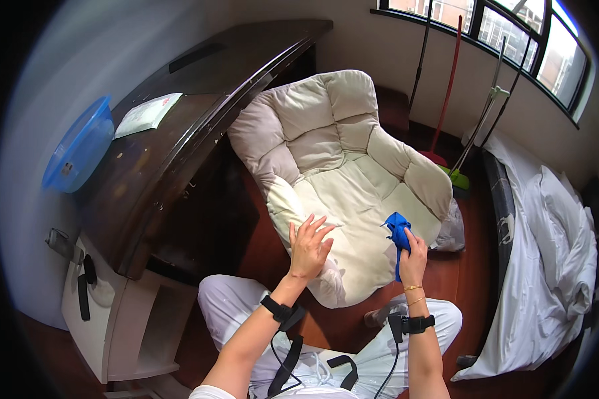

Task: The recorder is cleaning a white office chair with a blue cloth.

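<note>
A cream padded armchair (339, 184) with tufted cushions stands right in front of me, its seat towards my knees. In my right hand (413, 257) is a bunched blue cloth (398, 232), held above the right part of the seat. Part of the cloth hangs down past my fingers. My left hand (309, 249) holds nothing; its fingers are spread over the chair's near left side. Whether the left fingertips touch the fabric I cannot tell.
On the left, a dark wooden desk (145, 184) carries a white packet (149, 114) and a blue plastic basin (80, 144). A white cabinet (117, 324) stands nearer. Brooms, including a green broom head (456, 177), lean by the window. White bedding (544, 279) hangs over a bed at right.
</note>
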Available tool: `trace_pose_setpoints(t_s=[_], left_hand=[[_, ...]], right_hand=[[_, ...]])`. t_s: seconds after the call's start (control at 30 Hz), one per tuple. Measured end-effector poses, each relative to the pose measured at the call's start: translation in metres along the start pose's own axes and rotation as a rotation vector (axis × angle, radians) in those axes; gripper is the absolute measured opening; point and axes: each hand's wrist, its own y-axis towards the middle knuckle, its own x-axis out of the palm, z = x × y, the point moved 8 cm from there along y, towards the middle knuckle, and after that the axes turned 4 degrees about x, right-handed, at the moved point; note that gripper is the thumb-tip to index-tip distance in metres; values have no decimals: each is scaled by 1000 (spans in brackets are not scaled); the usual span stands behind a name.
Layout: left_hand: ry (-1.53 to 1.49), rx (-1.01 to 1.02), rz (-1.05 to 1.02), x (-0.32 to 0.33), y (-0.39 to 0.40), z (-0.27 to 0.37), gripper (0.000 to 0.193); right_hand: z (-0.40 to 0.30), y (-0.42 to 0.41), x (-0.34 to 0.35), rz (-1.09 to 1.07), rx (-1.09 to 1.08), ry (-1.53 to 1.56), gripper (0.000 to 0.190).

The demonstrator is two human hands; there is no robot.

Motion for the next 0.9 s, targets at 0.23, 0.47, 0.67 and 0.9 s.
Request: trace_pose_setpoints(t_s=[0.23, 0.47, 0.67, 0.9], left_hand=[[-16, -47, 43, 36, 8, 36, 31], [-133, -77, -140, 84, 54, 96, 43], [-381, 79, -408, 114, 103, 106, 46], [367, 187, -636, 91, 135, 0, 73]], right_hand=[[-43, 7, 4, -41, -2, 159, 51], [-67, 57, -51, 93, 43, 140, 55], [-74, 73, -80, 301, 103, -123, 55], [-32, 92, -38, 450, -22, -457, 52]])
